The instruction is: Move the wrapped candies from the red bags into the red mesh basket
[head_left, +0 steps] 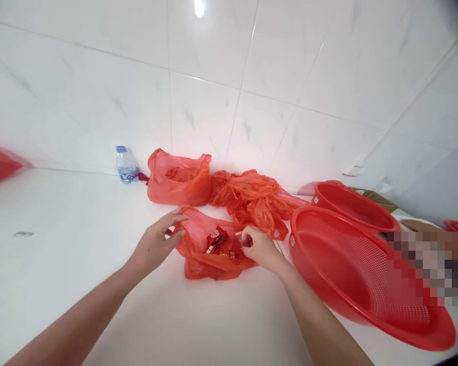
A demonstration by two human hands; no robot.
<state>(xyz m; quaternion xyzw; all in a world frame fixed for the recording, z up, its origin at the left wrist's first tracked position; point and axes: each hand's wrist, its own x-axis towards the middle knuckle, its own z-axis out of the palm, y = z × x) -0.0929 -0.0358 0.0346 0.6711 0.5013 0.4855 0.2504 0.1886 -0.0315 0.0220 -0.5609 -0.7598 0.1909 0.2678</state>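
Observation:
A thin red plastic bag (209,272) lies on the white table in front of me with its mouth spread wide. Several small red-wrapped pieces (217,237), with gold and white print, lie inside it. At the bag's left rim is my left hand (158,239), its thumb and fingers curled around the plastic. A bit of dark red shows between those fingers, too small to make out. Over the bag's right side my right hand (261,249) is closed in a pinch on a small red-wrapped piece (246,240). The fingertips partly hide that piece.
Behind stand another red bag (179,188) and a heap of crumpled red bags (255,193). A water bottle (125,165) is by the tiled wall. To the right are a large red plastic basket (332,269) and a second red basin (354,208). A blurred patch covers the far right.

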